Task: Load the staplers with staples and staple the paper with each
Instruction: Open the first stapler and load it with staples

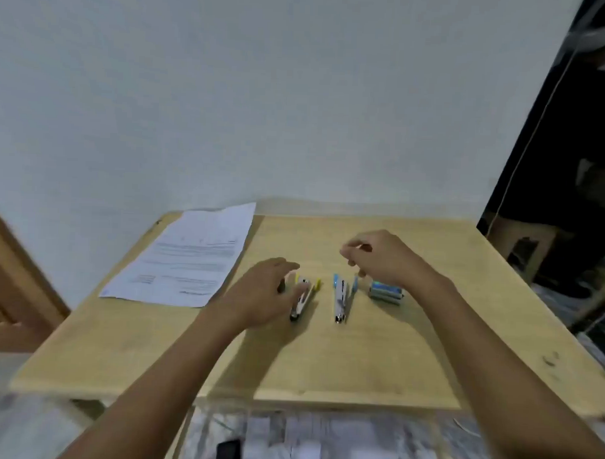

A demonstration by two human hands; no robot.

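Beside the left hand (257, 293), its fingers (290, 266) released, lies the yellow stapler (303, 298); the right hand (379, 259) curls over the blue stapler (340, 297), grasp unclear.

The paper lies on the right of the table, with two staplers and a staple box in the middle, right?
No: the head view shows the paper on the left of the table. The yellow stapler, the blue stapler and the staple box do lie in the middle.
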